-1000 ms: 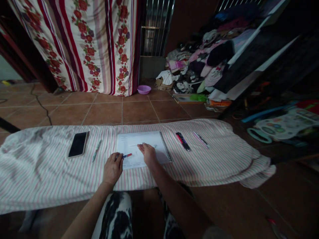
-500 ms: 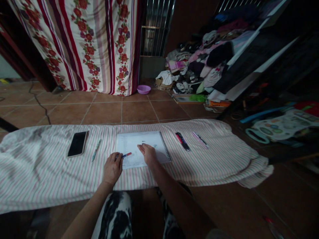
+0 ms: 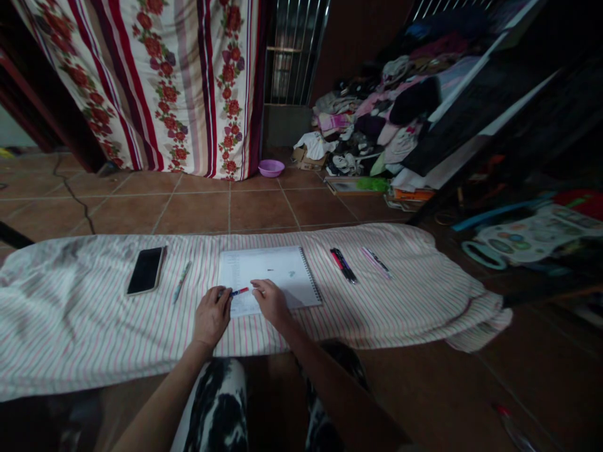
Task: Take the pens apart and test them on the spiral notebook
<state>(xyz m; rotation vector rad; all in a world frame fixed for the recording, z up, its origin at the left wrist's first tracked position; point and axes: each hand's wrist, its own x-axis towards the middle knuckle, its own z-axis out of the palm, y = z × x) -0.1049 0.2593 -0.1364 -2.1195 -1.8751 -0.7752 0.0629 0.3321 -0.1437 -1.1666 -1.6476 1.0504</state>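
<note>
A white spiral notebook point(image 3: 277, 273) lies open on a pink-striped cloth point(image 3: 94, 314) spread on the floor. My left hand point(image 3: 211, 317) rests at the notebook's near left corner, fingers closed on a red-and-blue pen point(image 3: 239, 291) that points right. Close beside the pen's tip, my right hand point(image 3: 268, 300) lies on the page's near edge with its fingers curled; whether it touches the pen I cannot tell.
A black phone point(image 3: 146, 270) and a green pen point(image 3: 181, 282) lie left of the notebook. Two pairs of pens point(image 3: 343, 265) point(image 3: 377, 262) lie to its right. A purple bowl point(image 3: 272, 167) sits on the tiles by a floral curtain point(image 3: 188, 81); piled clothes point(image 3: 377, 125) fill the right.
My right hand has slid left and toward me across the page, ending next to the pen tip. The left hand has stayed put with the pen.
</note>
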